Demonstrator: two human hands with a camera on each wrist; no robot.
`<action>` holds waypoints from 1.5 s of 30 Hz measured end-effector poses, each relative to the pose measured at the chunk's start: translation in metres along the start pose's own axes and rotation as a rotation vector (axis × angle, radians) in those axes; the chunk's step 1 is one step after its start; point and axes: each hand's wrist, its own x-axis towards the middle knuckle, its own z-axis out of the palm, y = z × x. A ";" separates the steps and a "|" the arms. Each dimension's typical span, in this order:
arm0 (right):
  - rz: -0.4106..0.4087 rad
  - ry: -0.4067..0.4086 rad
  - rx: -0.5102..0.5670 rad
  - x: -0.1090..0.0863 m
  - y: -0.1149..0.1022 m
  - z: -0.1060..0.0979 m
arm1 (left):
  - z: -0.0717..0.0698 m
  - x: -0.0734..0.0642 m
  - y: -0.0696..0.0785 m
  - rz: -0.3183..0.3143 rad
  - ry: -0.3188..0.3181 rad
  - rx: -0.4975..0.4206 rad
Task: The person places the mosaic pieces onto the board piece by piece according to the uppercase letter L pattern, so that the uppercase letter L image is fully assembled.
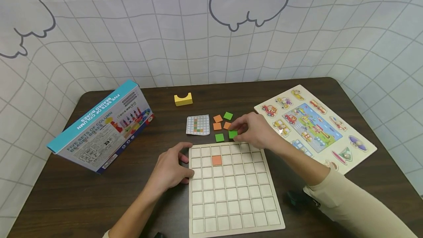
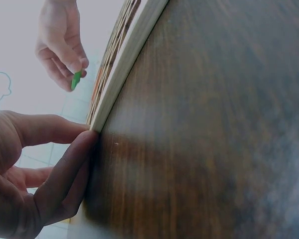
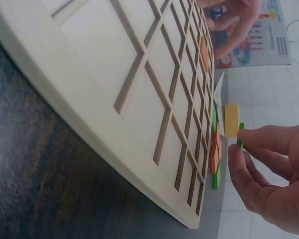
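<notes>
A pale wooden grid board (image 1: 228, 190) lies on the dark table, an orange square (image 1: 216, 160) set in one of its upper cells. At its left edge my left hand (image 1: 170, 168) grips the rim; thumb and fingertip meet there in the left wrist view. Over the board's far edge, my right hand (image 1: 254, 129) pinches a green square tile (image 1: 232, 134) between thumb and fingers. The tile appears edge-on in the right wrist view (image 3: 240, 135), raised off the table. Several loose orange tiles (image 1: 217, 126) and green tiles (image 1: 219, 137) lie beyond the board.
A small pattern card (image 1: 198, 125) lies left of the loose tiles, with a yellow arch block (image 1: 183, 100) behind it. A blue-topped box (image 1: 105, 127) stands at the left. A vehicle picture puzzle (image 1: 314, 127) lies at the right, partly under my right forearm.
</notes>
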 end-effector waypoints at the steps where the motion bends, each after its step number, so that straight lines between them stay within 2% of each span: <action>1: 0.001 -0.003 0.004 0.000 0.000 0.000 | 0.000 0.000 0.000 -0.001 0.001 -0.002; 12: 0.009 -0.020 -0.017 -0.006 -0.006 0.001 | 0.000 0.000 0.001 -0.006 -0.003 0.002; 25: -0.029 -0.037 0.022 -0.013 -0.011 0.008 | -0.001 0.000 0.003 -0.018 -0.009 0.006; 38: -0.009 -0.049 0.025 -0.019 -0.014 0.017 | -0.001 -0.001 0.004 -0.021 -0.010 0.022; 45: -0.025 -0.059 0.039 -0.024 -0.014 0.021 | 0.000 -0.003 0.005 -0.013 -0.009 0.011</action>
